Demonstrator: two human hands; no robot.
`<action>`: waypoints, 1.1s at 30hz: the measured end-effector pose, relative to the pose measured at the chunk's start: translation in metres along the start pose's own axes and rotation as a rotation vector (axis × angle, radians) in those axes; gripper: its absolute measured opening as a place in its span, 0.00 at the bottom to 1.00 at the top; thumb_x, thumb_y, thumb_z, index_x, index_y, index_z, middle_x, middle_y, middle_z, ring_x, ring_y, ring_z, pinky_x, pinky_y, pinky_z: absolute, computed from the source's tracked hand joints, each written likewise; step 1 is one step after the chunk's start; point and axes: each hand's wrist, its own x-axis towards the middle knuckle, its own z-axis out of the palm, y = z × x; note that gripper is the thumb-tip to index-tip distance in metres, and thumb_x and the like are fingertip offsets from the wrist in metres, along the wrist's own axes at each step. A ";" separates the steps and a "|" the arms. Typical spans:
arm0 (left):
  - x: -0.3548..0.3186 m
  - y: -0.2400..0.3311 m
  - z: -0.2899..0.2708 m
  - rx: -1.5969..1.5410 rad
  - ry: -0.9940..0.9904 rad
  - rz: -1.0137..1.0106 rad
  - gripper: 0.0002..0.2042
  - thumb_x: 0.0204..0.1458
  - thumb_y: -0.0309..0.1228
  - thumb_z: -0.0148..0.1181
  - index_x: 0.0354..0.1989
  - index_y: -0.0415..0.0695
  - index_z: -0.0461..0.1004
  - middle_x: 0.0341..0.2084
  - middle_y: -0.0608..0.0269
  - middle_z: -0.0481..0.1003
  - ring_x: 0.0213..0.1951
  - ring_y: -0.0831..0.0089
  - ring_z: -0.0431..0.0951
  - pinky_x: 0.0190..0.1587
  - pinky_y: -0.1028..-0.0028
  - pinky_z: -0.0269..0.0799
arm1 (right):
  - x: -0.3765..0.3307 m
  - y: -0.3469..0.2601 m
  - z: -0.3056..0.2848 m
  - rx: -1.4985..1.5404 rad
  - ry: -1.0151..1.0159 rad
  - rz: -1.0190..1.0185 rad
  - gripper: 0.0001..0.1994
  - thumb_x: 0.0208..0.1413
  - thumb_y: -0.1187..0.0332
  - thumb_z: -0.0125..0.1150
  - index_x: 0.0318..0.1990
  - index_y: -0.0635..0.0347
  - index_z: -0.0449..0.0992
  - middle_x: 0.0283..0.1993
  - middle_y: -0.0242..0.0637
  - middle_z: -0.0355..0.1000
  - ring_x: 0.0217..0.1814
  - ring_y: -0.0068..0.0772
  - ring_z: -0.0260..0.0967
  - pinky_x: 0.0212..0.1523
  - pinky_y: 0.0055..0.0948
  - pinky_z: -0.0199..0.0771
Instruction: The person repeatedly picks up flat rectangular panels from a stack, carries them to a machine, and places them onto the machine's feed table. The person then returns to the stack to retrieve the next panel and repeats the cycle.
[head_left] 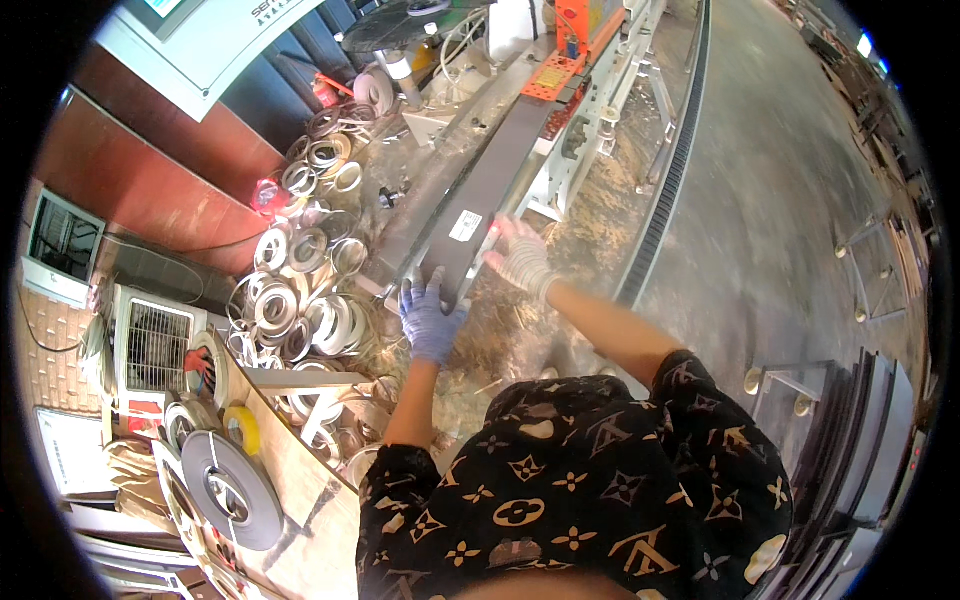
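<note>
A long dark panel [487, 190] lies flat on the infeed of an edge-banding machine [560, 120], its long axis running from the near left up to the far right, toward the orange unit [590, 20] at the far end. A small white label [465, 225] sits on its top face. The panel's near end lies directly under both hands. The left hand [430, 318], in a blue glove, rests flat on the near end, fingers [420, 295] spread apart and pointing along the board. The right hand [520, 258], in a pale knit glove, lies slightly farther along, at the panel's right edge, fingers apart and pressed to the surface; whether any of them curl over the edge cannot be told. Neither hand is closed around anything. The left hand is nearer the panel's end, the right nearer the machine.

To the left of the machine, a heap of coiled edge-banding rolls [300, 290] covers the ground, and a large grey roll [230, 490] leans on a wooden board [300, 480] at the near left. A black cable chain [665, 190] runs along the machine's right side. Beyond it stretches a bare concrete floor [790, 180], with sawdust scattered near the machine.
</note>
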 end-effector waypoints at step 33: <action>0.075 0.007 0.023 0.199 0.061 -0.109 0.28 0.46 0.47 0.55 0.57 0.55 0.66 0.61 0.43 0.57 0.63 0.42 0.53 0.66 0.48 0.36 | 0.277 -0.156 -0.266 -0.078 0.625 -1.011 0.23 0.50 0.62 0.58 0.54 0.53 0.68 0.58 0.50 0.62 0.61 0.53 0.58 0.60 0.47 0.58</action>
